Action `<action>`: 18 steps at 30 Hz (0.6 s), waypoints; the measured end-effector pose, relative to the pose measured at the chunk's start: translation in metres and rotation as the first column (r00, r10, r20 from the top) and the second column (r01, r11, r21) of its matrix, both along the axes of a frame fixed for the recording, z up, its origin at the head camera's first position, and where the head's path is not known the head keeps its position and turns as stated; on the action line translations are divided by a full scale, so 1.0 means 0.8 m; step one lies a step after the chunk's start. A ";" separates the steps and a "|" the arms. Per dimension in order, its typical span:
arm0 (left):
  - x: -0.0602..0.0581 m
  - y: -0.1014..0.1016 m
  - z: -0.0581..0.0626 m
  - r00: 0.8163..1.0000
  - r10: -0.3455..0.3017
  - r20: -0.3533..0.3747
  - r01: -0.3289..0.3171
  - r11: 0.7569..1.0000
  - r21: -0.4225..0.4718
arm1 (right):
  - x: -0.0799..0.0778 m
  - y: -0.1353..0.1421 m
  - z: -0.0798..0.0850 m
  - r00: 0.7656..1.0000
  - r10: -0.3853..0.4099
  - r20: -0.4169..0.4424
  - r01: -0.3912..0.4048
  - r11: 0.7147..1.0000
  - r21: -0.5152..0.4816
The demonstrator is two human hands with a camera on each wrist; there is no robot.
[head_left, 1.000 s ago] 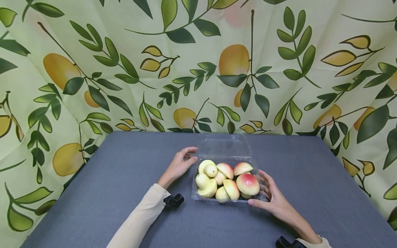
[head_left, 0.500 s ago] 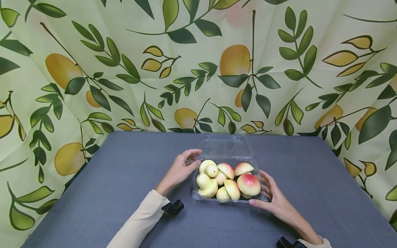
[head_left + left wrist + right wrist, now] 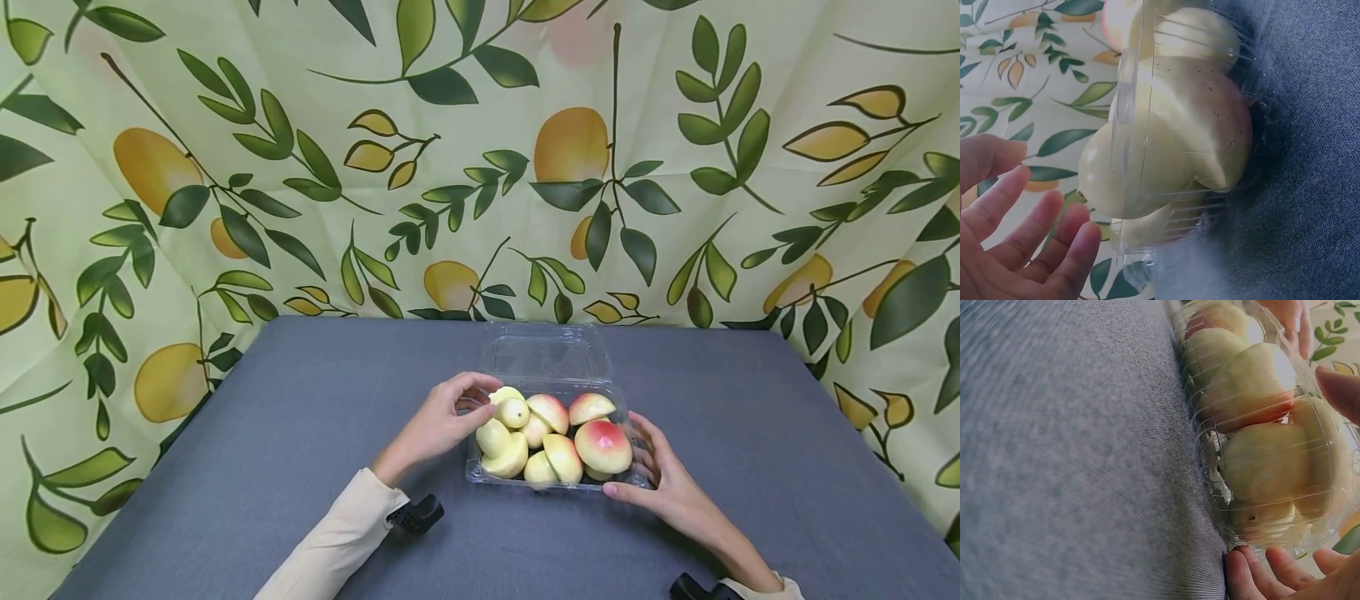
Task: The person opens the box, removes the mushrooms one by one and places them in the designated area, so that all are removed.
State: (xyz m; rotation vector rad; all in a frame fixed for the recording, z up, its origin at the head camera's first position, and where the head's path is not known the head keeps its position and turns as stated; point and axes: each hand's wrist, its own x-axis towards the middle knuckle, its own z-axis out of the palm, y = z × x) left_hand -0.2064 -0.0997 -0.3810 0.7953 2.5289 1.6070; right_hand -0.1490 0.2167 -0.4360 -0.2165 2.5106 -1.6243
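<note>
A clear plastic clamshell container (image 3: 480, 481) stands on the table, its lid (image 3: 547, 354) lying back behind it. Several mushroom-shaped pieces (image 3: 602, 447) fill it, pale yellow with red or pink blush on some. My left hand (image 3: 442, 421) hovers at the left rim, fingers loosely bent, fingertips over the pale piece (image 3: 513, 413) at the back left. In the left wrist view those fingers (image 3: 1079, 250) hold nothing, apart from the nearest pale piece (image 3: 1107, 175). My right hand (image 3: 663, 479) holds the container's right end, thumb at the front corner and fingers along the side.
A grey-blue cloth (image 3: 360, 367) covers the table. Behind it hangs a fabric (image 3: 480, 208) printed with leaves and orange fruit. Each wrist carries a black camera, the left one (image 3: 417, 514) close beside the container.
My left hand has moved right and slightly toward me, from beside the container to over its left edge. My right hand and the container stay in place.
</note>
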 end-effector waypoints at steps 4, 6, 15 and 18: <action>0.004 -0.002 0.002 0.999 -0.038 -0.031 0.036 0.997 -0.066 | 0.000 0.000 0.000 1.000 0.000 0.002 0.000 1.000 0.001; 0.005 -0.004 0.002 0.997 -0.063 -0.052 0.057 0.993 -0.108 | 0.000 0.000 0.000 1.000 0.001 0.001 -0.001 1.000 0.001; 0.006 -0.008 0.004 0.983 -0.114 -0.141 0.080 0.971 -0.225 | -0.001 0.001 0.000 1.000 0.008 0.003 -0.008 1.000 -0.004; 0.006 -0.009 0.003 0.977 -0.128 -0.173 0.081 0.964 -0.252 | 0.000 0.001 0.000 1.000 0.007 0.006 -0.007 1.000 -0.004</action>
